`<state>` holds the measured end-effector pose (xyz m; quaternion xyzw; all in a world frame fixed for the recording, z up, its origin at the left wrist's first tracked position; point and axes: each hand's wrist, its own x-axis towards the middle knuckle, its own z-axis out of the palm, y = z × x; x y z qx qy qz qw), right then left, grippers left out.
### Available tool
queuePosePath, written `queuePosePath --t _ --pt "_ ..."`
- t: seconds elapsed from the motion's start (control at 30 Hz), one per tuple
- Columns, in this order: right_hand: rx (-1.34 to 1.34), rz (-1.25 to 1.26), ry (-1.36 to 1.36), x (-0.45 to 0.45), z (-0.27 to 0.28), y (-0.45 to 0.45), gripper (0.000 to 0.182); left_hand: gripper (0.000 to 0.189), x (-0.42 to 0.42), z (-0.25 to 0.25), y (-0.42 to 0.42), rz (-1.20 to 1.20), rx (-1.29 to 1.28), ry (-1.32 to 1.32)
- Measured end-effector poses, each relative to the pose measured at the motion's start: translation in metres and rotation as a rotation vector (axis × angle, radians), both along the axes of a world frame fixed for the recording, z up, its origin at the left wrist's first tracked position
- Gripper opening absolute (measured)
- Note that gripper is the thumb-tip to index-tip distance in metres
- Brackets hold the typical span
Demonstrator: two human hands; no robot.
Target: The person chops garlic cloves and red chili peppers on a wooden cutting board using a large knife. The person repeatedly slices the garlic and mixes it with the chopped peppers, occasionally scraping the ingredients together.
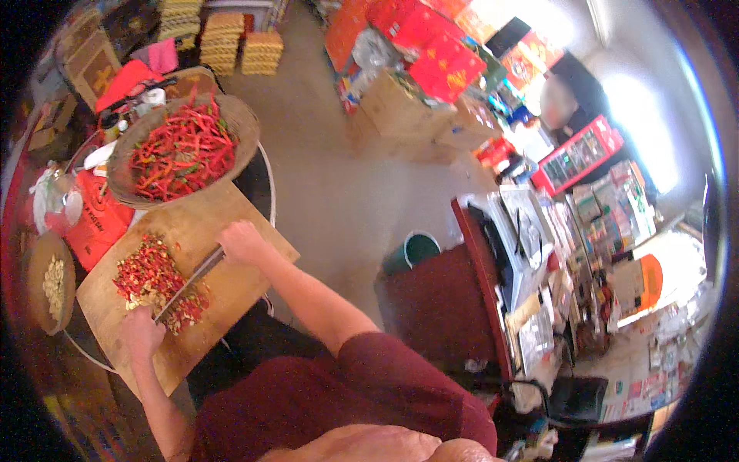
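A long knife blade [193, 279] lies edge-down across a heap of chopped red chillies [145, 267] on a wooden cutting board [213, 213]. Curled round one end of it is my right hand [243, 242], at the board's right side. My left hand [141, 332] closes on the opposite end, low on the board. Pale chopped pieces, possibly garlic, are mixed in near my left hand. Past the board's far edge, a woven basket [245, 124] holds whole red chillies [185, 150]. Both fists hide the ends of the knife.
Left of the board are a basket [36, 277] of pale cloves and a red bag [98, 213]. A round table rim [270, 179] curves beneath. To the right stand a cluttered desk [485, 289] and a green bin [418, 251]. Cardboard boxes [398, 110] stand farther off.
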<state>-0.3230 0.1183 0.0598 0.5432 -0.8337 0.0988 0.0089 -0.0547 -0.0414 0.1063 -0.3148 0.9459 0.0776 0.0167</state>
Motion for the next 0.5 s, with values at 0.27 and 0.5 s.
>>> queuePosePath --t 0.27,0.5 --pt "0.005 -0.003 -0.070 0.007 0.030 0.002 0.010 0.018 0.006 -0.026 -0.011 -0.079 -0.071 0.109" --pt "0.002 0.006 -0.044 -0.008 -0.003 0.007 0.013 0.017 -0.004 -0.020 -0.008 -0.076 0.025 0.065"
